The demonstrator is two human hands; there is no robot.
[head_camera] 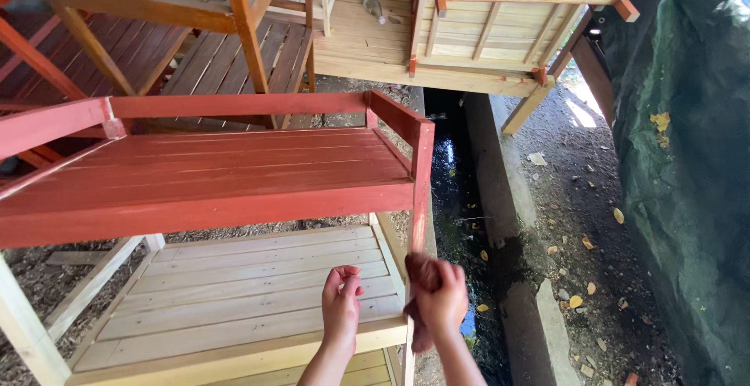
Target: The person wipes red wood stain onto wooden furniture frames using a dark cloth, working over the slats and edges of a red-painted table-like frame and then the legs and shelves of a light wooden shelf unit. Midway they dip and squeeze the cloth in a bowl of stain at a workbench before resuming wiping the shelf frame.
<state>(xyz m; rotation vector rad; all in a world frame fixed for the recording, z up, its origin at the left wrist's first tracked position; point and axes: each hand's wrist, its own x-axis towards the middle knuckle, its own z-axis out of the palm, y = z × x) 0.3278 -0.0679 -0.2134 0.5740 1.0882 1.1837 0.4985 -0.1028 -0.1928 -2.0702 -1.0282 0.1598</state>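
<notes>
The person's right hand [439, 292] is closed around a dark reddish-brown rag [422, 270], fingers curled tight over it, and presses it against the corner post [420, 198] of the tall wooden shelf frame. That post is stained red above the hand and bare pale wood below it. The left hand [341, 302] hovers just beside the right one, holding nothing; its fingers are loosely curled inward, thumb close to the fingertips, above the front edge of the unpainted pale wooden slatted lower shelf [234, 292].

Above both hands sits the red-stained slatted upper shelf [211, 171] with its low red rail [234, 105] along the back and side. Behind it stand more wooden frames, some brown-stained [156, 11], some of light raw timber [484, 34]. To the right of the post a narrow dark concrete drainage channel [461, 198] runs along the ground, then gravelly dirt scattered with yellow fallen leaves [586, 276], and a dark green tarpaulin [687, 159] along the far right.
</notes>
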